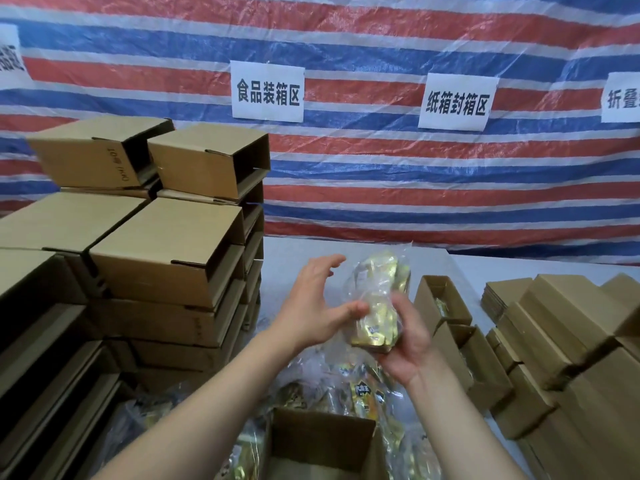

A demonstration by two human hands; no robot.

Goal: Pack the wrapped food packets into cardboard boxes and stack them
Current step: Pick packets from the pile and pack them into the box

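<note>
- Fingers point(398, 306) of right hand point(407, 341) curl round lower end of gold foil packet bundle in clear crinkly plastic wrap point(379, 299), gripping it; long axis near upright, tilted slightly.
- Left hand point(311, 306) spread loose, thumb touching wrap's left side, gripping nothing.
- Open brown cardboard box point(322, 441) sits directly below, nearer the body; likely drop target.
- Loose packets point(363, 393) on desk point(294, 251); stiff stacked boxes point(166, 258) left.
</note>
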